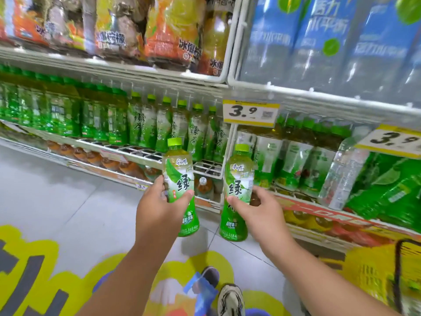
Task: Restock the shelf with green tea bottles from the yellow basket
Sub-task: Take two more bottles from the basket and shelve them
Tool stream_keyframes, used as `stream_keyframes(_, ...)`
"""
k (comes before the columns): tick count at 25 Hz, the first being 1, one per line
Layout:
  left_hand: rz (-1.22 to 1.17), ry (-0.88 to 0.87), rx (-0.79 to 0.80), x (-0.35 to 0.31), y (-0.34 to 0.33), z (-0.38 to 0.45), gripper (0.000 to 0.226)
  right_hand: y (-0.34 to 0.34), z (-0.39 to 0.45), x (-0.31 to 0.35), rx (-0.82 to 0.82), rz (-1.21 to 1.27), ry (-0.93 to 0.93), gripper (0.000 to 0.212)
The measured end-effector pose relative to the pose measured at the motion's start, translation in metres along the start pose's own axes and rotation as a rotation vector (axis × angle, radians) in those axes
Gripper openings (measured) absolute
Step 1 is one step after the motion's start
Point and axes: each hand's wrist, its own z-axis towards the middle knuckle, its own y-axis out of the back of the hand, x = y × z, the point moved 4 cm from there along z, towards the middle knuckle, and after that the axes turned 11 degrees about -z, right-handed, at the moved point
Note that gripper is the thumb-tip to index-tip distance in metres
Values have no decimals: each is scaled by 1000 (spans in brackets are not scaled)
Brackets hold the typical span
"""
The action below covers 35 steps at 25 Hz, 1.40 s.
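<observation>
The left hand (157,206) has its fingers curled round the waist of a green tea bottle (180,188), thumb pressed across the front of the label and the other fingers wrapped behind it. The bottle stands nearly upright, lime cap at twelve o'clock, tilted a touch toward eleven. The right hand (259,213) grips a second green tea bottle (237,192) the same way: thumb on the label front, fingers curled round the far side at three o'clock. That bottle is upright too, just beside the first, the two apart and not touching.

Both bottles are held in the air in front of the wire shelf (141,153), below its front edge. On that shelf, at twelve o'clock from the left hand, stands a row of matching green tea bottles (173,124), with bare wire in front of them. At ten o'clock, darker green bottles (57,110) fill the same shelf. A price tag (250,112) reading 3.9 hangs at one o'clock from the hands.

The yellow basket (373,270) sits on the floor at four o'clock from the right hand, near the lower shelf; its contents cannot be made out. A shoe (230,299) shows at six o'clock, on a floor sticker (29,258) in yellow.
</observation>
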Motion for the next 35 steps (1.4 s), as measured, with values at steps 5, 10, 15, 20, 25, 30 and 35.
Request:
stream_keyframes(5, 66, -72, 60, -26, 4, 68, 29, -29, 29, 39, -82, -119, -75, 40)
stream_keyframes(10, 88, -124, 138, -15, 6, 135, 23, -77, 61, 57, -218, -177, -119, 53)
stream_keyframes(15, 85, -208, 188, 8, 23, 197, 33, -114, 83, 79, -373, -347, -85, 57)
stream_keyframes(20, 217, -240, 212, 9, 55, 260, 34, -127, 117, 95, -392, -204, -237, 81)
stream_keyframes(25, 242, -223, 124, 23, 73, 333, 37, -140, 149, 88, -522, -187, -293, 48)
stream_keyframes(30, 393, -322, 137, 47, 85, 382, 51, -156, 172, 82, -548, -425, -351, 40)
stream_keyframes(35, 428, -291, 157, 55, 84, 394, 67, -157, 200, 78, -545, -522, -350, 46)
